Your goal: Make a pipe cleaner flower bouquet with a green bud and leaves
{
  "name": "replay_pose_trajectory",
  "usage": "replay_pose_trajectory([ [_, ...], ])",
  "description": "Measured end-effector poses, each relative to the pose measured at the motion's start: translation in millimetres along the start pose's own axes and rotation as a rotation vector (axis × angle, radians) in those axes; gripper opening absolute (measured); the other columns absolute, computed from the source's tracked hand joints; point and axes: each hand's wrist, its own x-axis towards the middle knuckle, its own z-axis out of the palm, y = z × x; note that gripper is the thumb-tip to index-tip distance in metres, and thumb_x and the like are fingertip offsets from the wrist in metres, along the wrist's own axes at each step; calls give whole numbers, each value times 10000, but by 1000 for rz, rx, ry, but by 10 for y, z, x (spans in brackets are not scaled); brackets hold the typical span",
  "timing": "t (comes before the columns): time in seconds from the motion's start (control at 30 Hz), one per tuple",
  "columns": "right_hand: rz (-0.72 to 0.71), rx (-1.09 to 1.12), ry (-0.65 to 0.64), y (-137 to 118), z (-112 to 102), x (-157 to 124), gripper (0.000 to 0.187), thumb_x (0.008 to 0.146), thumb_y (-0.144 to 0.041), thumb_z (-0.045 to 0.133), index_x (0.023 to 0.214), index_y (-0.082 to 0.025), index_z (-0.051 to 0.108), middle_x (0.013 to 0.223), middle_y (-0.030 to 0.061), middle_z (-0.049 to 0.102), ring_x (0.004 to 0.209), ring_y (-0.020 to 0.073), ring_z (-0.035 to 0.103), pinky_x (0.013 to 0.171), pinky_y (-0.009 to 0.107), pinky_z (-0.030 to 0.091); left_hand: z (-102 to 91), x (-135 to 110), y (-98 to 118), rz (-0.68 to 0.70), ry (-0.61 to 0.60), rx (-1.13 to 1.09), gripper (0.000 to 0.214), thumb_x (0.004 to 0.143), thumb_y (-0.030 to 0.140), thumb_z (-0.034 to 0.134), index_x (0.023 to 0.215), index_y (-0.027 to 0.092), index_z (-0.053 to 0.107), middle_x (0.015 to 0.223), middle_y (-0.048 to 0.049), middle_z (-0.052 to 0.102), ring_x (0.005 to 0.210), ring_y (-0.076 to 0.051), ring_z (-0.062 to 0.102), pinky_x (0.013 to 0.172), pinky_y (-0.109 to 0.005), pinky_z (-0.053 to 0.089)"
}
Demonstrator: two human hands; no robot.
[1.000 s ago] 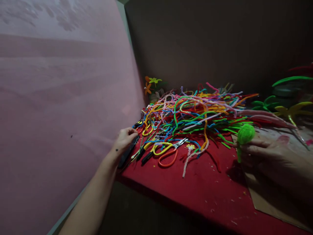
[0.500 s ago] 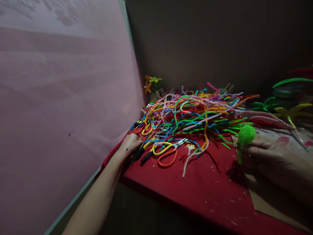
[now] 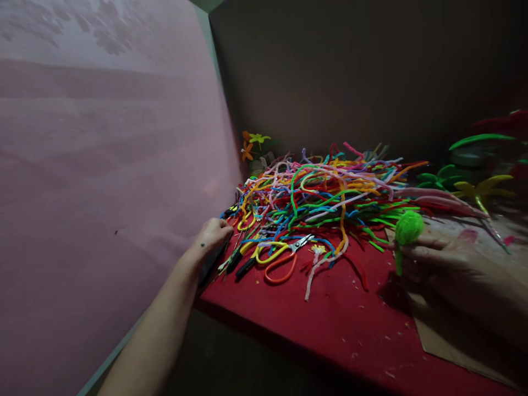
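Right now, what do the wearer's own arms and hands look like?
The left hand is gloveless and its forearm sleeveless, with a small dark round mark near the wrist. The right hand is gloveless too; dim light hides finer detail.

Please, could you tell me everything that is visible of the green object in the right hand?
The green piece is bright and fuzzy, and looks like chenille stem material. It has a rounded, bulb-like head and, below it, a short, narrow tail pointing almost straight down. It is upright, pinched by the fingers of the right hand, above the red tabletop and near the edge of the brown cardboard. Its far side is hidden.
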Motion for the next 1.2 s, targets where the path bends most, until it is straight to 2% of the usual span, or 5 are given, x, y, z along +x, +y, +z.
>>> replay_pose_trajectory([
  [0.27, 22, 189, 15, 141, -42, 49, 195, 524, -241, 689, 435, -174, 528, 447, -15, 412, 422, 90, 328, 415, 239, 255, -231, -214, 264, 56, 90, -117, 159, 631, 309, 557, 578, 159, 562, 429, 36, 450, 405, -86, 381, 411, -219, 253],
  [0.47, 65, 239, 36, 114, -41, 39, 199, 472, -267, 765, 557, -159, 621, 494, -20, 460, 450, 81, 353, 433, 224, 251, -231, -485, 690, 137, -58, -490, 186, 618, 310, 644, 648, 154, 548, 499, 34, 491, 402, -54, 377, 395, -206, 254],
  [0.73, 34, 412, 63, 110, -60, 66, 278, 474, -287, 831, 642, -164, 647, 565, -26, 487, 495, 77, 385, 458, 215, 302, 105, -741, 1276, 248, -450, -792, 191, 647, 255, 693, 716, 159, 543, 496, 59, 516, 368, -40, 422, 361, -160, 300],
  [0.93, -29, 533, 23, 103, -99, 114, 219, 550, -219, 806, 689, -173, 644, 598, -30, 533, 500, 70, 417, 468, 215, 313, 422, -886, 1690, 289, -691, -910, 167, 671, 251, 678, 724, 132, 574, 603, 9, 599, 394, -31, 450, 365, -148, 318],
  [1.2, -76, 742, 2, 115, -156, 172, 210, 596, -179, 776, 754, -165, 638, 607, -42, 572, 475, 59, 446, 469, 216, 297, 766, -900, 2016, 342, -840, -968, 161, 701, 241, 641, 813, 149, 572, 611, 28, 588, 353, -26, 413, 322, -139, 293],
])
